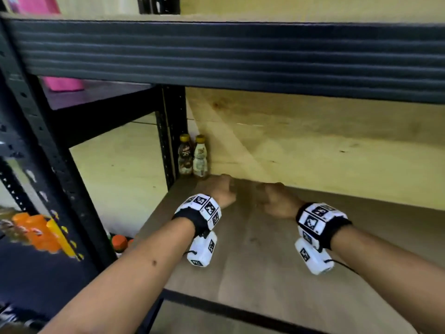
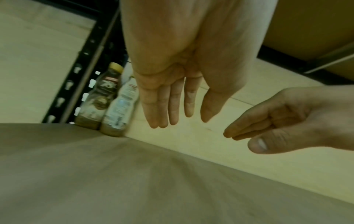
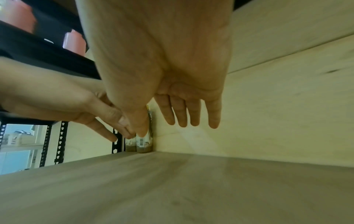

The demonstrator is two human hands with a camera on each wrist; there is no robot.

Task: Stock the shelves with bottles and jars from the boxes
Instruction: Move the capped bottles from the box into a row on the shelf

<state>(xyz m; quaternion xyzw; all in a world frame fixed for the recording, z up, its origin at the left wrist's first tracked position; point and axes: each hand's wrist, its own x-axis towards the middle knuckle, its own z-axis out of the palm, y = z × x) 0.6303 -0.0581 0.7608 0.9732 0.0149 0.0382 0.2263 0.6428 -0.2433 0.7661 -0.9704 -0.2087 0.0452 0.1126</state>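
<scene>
Two small bottles are standing upright, side by side and touching, in the back left corner of the shelf (image 1: 252,249): a dark bottle (image 1: 185,155) next to the black corner post (image 1: 168,136), and a pale bottle (image 1: 200,155) just to its right, against the pale back wall (image 1: 313,141). Both are wearing yellow caps.

The left hand (image 1: 220,190) is hovering over the shelf board just in front of the pale bottle and slightly to its right, near it but not touching. Its fingers (image 2: 162,106) are stretching straight out, close together, and holding nothing.

The right hand (image 1: 277,200) is hanging further right of the bottles, beside the left hand and apart from it. Its fingers (image 3: 193,112) are also lying straight and slightly spread, with nothing in them.

Each wrist is carrying a white camera band (image 1: 199,208) with black square markers. Left of the corner post, outside the shelf, orange bottles (image 1: 36,230) are showing, blurred.
</scene>
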